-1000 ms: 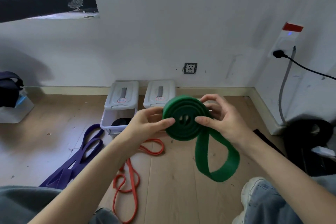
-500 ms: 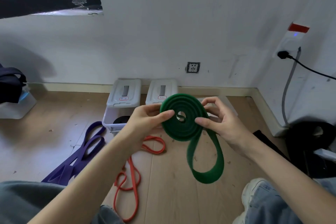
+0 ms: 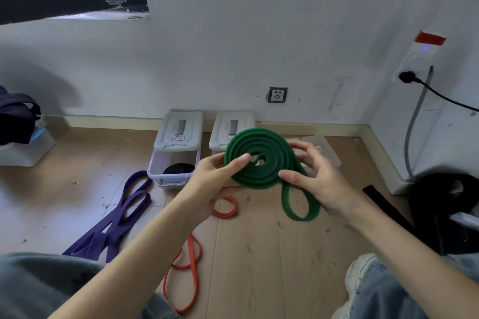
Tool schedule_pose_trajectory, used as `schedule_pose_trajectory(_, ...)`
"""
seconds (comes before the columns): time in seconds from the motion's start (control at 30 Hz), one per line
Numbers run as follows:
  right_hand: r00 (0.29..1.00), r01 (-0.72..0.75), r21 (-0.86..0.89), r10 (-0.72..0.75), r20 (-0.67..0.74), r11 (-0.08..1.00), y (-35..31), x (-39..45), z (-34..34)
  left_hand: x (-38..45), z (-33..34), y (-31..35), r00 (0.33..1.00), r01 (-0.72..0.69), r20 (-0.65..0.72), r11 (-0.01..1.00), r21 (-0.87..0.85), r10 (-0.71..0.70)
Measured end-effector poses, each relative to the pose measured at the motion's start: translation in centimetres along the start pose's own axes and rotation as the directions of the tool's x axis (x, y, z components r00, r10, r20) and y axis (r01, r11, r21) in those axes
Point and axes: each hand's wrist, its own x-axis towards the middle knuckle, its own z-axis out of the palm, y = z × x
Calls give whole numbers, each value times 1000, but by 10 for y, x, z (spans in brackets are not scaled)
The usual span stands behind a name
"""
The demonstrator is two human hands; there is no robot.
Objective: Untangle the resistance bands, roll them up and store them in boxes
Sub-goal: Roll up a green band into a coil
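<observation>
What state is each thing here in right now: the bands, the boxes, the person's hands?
green band: mostly rolled into a coil, a loop hanging loose
left hand: pinching the coil
right hand: holding the coil's right edge
purple band: unrolled on the floor
orange band: unrolled on the floor
left box: lid raised, a black roll inside
right box: partly hidden behind the coil, cannot tell

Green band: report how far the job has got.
Done: a black roll already lies in the open box. In hand: the left hand and right hand hold the green band, mostly coiled, with a loop hanging loose. Left: finish and box it, then the purple band and orange band on the floor.
</observation>
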Motion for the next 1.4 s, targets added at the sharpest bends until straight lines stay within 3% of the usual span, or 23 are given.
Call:
schedule_pose_trajectory(0.1,999,5,22,-4,-52,1000,3,2,1,1,-4,-9,994,100,38,992,75,-103)
schedule_pose_trajectory(0.23,998,25,-68,-20,67,997,-6,0,-9,5,-18,-10,965,136,206,982,130,-161)
schedule_pose_trajectory(0.33,992,-7,-161,27,124,987,-2,-5,-1,4,-11,-14,938,130,271,945,299,-215)
schedule_pose_trajectory(0.5,990,19,-230,-51,-134,973,18,7,8,12,-8,-25,976,157,113,957,244,-188)
schedule_pose_trajectory(0.6,987,36,-536,-114,-112,843,40,20,15,27,-7,-30,973,227,-1,962,154,-230)
schedule_pose_trajectory(0.73,997,-27,-732,-33,-67,681,64,39,14,56,-4,-40,948,299,-139,951,77,-286)
schedule_pose_trajectory(0.87,985,-150,-734,165,-53,662,95,62,7,97,4,-59,917,359,-200,933,37,-345)
schedule_pose_trajectory(1.0,964,-266,-785,168,-207,559,131,93,-14,142,22,-86,897,419,-190,905,73,-399)
schedule_pose_trajectory(1.2,893,-425,-602,205,-400,676,186,129,-84,233,34,-124,908,401,-1,870,288,-419)
schedule_pose_trajectory(1.3,848,-517,-582,280,-450,628,213,144,-124,285,44,-162,924,377,-104,836,398,-367)
schedule_pose_trajectory(1.4,849,-518,-562,306,-431,646,238,152,-146,334,60,-196,924,383,-238,752,536,-300)
